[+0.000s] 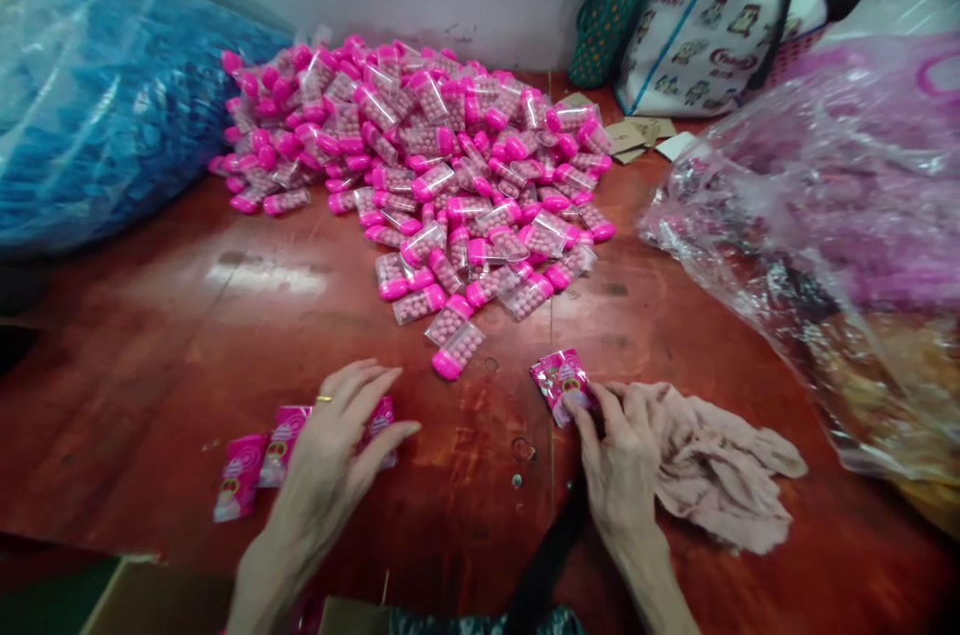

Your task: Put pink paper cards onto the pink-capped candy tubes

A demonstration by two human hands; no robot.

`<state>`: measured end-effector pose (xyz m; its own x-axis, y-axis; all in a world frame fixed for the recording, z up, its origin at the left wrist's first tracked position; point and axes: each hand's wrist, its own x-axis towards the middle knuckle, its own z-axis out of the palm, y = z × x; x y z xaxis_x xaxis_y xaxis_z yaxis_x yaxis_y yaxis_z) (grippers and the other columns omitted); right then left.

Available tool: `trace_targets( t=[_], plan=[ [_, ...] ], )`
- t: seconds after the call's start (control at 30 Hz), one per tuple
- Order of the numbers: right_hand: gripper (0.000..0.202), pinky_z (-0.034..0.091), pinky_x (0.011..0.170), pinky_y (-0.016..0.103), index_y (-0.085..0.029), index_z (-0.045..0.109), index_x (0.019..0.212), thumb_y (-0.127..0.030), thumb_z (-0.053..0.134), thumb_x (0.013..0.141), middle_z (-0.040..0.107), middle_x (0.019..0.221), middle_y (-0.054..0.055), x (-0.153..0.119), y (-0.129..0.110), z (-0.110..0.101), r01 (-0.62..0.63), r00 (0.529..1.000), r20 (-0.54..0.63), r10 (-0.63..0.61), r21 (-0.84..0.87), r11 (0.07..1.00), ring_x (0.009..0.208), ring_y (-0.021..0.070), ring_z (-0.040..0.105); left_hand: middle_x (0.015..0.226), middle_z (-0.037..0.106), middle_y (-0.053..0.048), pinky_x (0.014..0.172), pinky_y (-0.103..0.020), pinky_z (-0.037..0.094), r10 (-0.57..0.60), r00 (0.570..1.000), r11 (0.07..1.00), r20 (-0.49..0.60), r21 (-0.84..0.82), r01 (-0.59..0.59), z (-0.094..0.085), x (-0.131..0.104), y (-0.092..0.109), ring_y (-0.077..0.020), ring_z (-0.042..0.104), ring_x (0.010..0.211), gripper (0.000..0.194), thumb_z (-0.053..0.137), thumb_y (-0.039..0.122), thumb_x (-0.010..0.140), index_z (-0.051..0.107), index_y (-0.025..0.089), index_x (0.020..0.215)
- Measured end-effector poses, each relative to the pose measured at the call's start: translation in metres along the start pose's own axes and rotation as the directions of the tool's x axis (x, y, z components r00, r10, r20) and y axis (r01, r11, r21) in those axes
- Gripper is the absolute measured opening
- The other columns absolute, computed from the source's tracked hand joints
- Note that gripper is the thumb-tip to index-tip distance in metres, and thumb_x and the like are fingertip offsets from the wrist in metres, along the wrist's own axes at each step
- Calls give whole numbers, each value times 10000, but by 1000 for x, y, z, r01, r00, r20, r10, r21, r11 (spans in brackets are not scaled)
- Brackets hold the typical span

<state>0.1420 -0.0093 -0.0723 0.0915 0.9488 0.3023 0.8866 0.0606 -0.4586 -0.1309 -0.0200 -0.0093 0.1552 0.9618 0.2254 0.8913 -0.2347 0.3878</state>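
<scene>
My left hand [341, 435] hovers low over a row of small pink printed sachets on the red table, thumb and fingers apart. Two sachets lie to its left, a tilted one [240, 477] and another [283, 445] partly under the hand. A third sachet [384, 430] shows between thumb and fingers, mostly hidden. With thumb and fingertips, my right hand [615, 435] grips the lower right edge of pink sachets [561, 381], which look stacked. A crumpled pale pink cloth [724, 465] lies beside that hand.
A heap of clear, pink-capped containers [450, 145] filled with pink balls covers the table's back middle. A big bag of blue pieces [112, 105] stands left; a clear plastic bag [840, 215] bulges at right. Behind are a white printed tote [697, 35] and cardboard pieces [637, 135].
</scene>
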Motion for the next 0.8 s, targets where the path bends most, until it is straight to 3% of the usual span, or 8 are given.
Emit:
trace_targets(
  t=[0.17,0.27,0.4,0.57,0.8],
  plan=[
    [222,365,868,465,-154,662,918,-280,487,869,571,821,73,-1,3,3,15,999,-32,-14,27,1000,812,225,449,1044,571,-82,890,-378,435,34,991,964,132,-264,2,50,38,73,-216,509,1011,261,548,225,817,544,167,1071],
    [238,390,841,452,-158,675,955,-259,473,880,569,806,79,-1,3,3,34,998,-47,-33,5,999,820,232,438,1045,562,-82,907,-418,424,56,984,961,170,-277,-7,80,49,95,-240,483,1047,243,530,198,822,556,176,1063],
    [243,378,866,466,-150,686,970,-236,477,880,567,790,84,-2,1,3,41,997,-68,-41,7,999,825,234,435,1124,527,-109,950,-472,388,89,985,978,151,-199,-58,100,48,96,-285,395,1152,299,526,157,812,542,153,1111],
    [228,412,798,419,-130,678,985,-182,487,872,576,802,93,-2,1,4,44,994,-98,-40,45,998,817,228,454,1072,536,-115,955,-440,392,67,996,976,56,-210,-54,100,44,91,-272,401,1128,261,545,111,792,566,115,1052],
    [175,417,763,383,-150,668,931,-173,511,856,580,785,67,1,2,1,26,989,-150,-8,118,993,778,205,466,986,578,-81,925,-423,415,11,999,952,-43,-304,-23,101,44,99,-244,457,1054,234,543,106,797,586,146,1023]
  ],
)
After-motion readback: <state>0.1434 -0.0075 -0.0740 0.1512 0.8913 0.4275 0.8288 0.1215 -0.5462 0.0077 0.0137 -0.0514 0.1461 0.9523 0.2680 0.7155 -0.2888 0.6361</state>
